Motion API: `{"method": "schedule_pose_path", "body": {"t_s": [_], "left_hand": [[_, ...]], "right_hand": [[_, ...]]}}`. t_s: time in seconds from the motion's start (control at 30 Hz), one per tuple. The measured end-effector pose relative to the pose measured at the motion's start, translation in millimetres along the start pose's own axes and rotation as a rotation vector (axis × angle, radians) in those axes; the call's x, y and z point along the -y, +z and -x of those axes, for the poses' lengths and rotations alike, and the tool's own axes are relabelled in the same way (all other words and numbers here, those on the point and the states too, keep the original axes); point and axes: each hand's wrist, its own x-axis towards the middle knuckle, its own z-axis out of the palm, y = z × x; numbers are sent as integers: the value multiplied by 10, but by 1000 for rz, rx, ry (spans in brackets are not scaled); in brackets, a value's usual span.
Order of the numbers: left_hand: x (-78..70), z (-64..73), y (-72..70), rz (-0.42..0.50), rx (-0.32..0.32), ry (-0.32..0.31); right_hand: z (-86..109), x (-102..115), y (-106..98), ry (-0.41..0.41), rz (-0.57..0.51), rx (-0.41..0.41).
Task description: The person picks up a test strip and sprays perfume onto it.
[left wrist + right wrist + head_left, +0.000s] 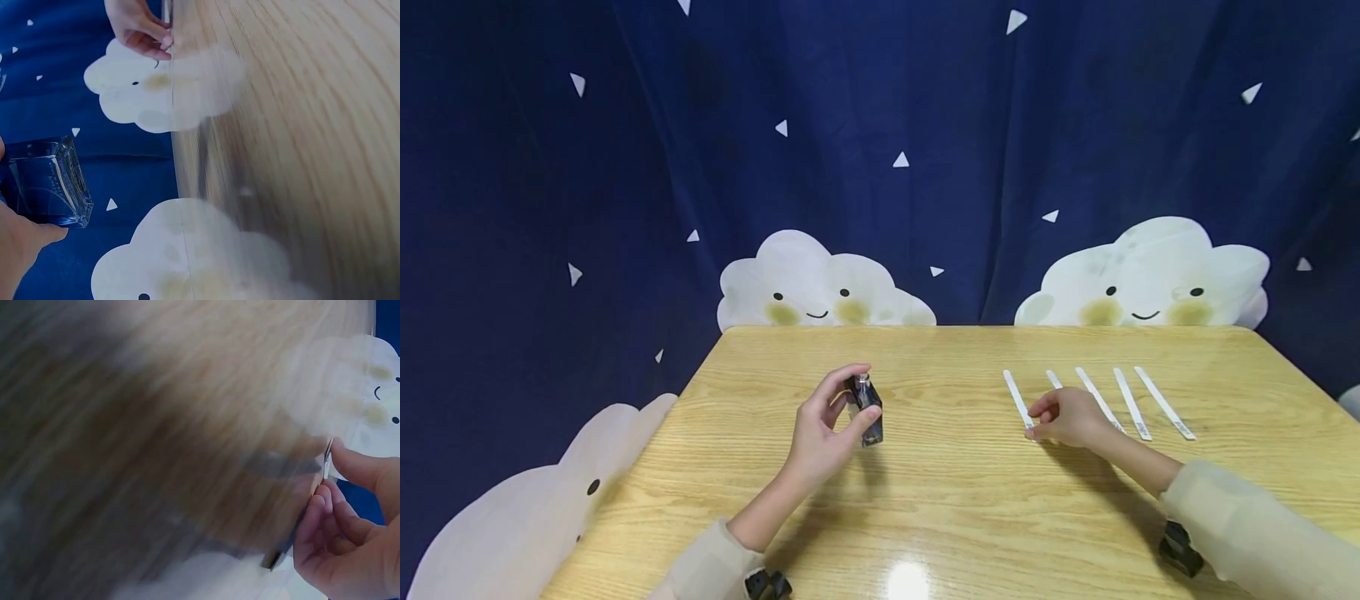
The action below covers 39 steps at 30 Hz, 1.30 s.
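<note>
My left hand (822,432) holds a dark glass perfume bottle (868,412) upright above the table, with a finger on its sprayer top and the thumb against its side. In the left wrist view, the clear base of the bottle (47,184) shows at the left edge. Toward the right, my right hand (1072,418) pinches the near end of the leftmost white paper test strip (1017,396). Thumb and fingertips meet that strip (327,464) in the right wrist view. Several more white strips (1131,404) lie side by side beyond and right of this hand, one partly hidden by it.
The wooden table (940,483) carries the strips on its right half. A dark blue curtain (865,192) with white triangles and smiling clouds hangs behind the table's far edge. Black wrist cameras (1180,548) sit under the sleeves.
</note>
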Motion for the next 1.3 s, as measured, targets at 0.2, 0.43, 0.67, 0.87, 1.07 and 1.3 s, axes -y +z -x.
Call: {"method": "schedule_pose_path", "body": {"t_s": [0.2, 0.43, 0.67, 0.87, 1.07, 1.3], "left_hand": [[10, 11, -5, 1, -12, 8], [14, -14, -4, 1, -17, 3], [17, -16, 7, 5, -16, 0], [42, -4, 2, -3, -22, 0], [43, 2, -5, -2, -19, -8], [55, -2, 3, 8, -16, -5]], "right_hand": [[2, 36, 3, -39, -31, 44], [2, 62, -57, -173, 8, 63], [-48, -20, -96, -233, 23, 82], [-100, -148, -75, -267, 17, 68], [-143, -238, -39, -272, -2, 51], [-138, -214, 8, -235, 11, 7]]}}
